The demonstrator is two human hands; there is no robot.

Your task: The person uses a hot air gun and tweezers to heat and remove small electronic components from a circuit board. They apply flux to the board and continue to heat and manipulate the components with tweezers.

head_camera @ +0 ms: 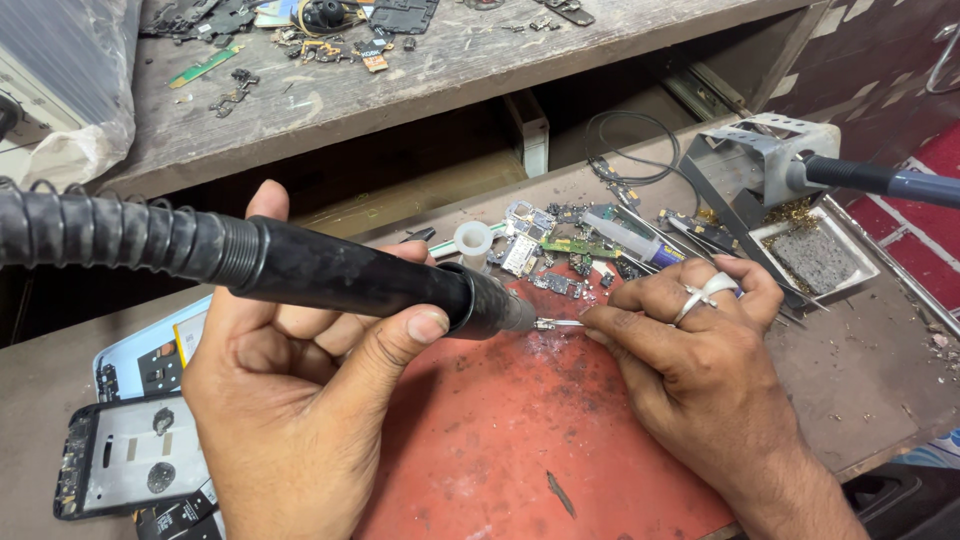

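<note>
My left hand (300,400) grips a black hot-air wand (350,280) with a ribbed hose, its nozzle pointing right and down at a small metal part (550,323). My right hand (690,350), a ring on one finger, pinches slim tweezers that hold this part just above a worn red mat (520,430). The nozzle tip sits a finger's width from the part.
Small circuit boards and scraps (560,250) lie behind the mat. A soldering iron (880,180) rests in a metal stand (760,165) with a sponge tray (815,255) at right. Opened phone bodies (130,460) lie at lower left. A cluttered wooden shelf (400,70) runs along the back.
</note>
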